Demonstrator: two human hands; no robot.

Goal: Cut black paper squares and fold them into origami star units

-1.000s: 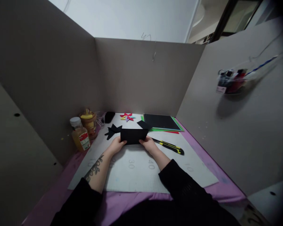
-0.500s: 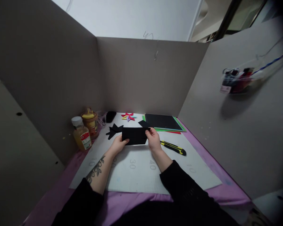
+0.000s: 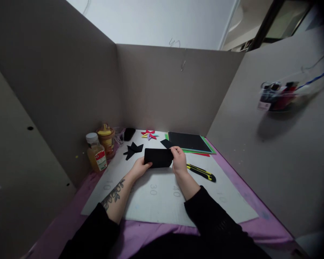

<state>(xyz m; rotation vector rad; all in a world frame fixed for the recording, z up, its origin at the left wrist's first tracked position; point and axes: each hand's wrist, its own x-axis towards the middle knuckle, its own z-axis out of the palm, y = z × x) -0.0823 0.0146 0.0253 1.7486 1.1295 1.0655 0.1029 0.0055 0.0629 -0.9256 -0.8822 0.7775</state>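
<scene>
A dark rectangular piece of black paper (image 3: 158, 158) is held up above the white board (image 3: 151, 208). My left hand (image 3: 140, 168) pinches its lower left corner, thumb on the near face. At the upper right corner my right hand (image 3: 179, 160) grips the sheet, fingers bent along the edge. Left of the sheet lies a black folded-paper star (image 3: 133, 150). Just right of my right hand rests a yellow and black utility knife (image 3: 202, 172). Behind the sheet is a smaller black paper piece (image 3: 166, 143).
A stack of coloured paper (image 3: 190, 141), black on top, lies at the back right. Colourful paper stars (image 3: 149, 135) lie at the back. A glue bottle (image 3: 96, 153) and a brown jar (image 3: 106, 140) stand left. Grey panels enclose three sides; a clear holder (image 3: 278, 97) hangs right.
The right hand has shifted its grip on the sheet's upper right corner, its fingers now curled over the edge. The whole view has moved slightly.
</scene>
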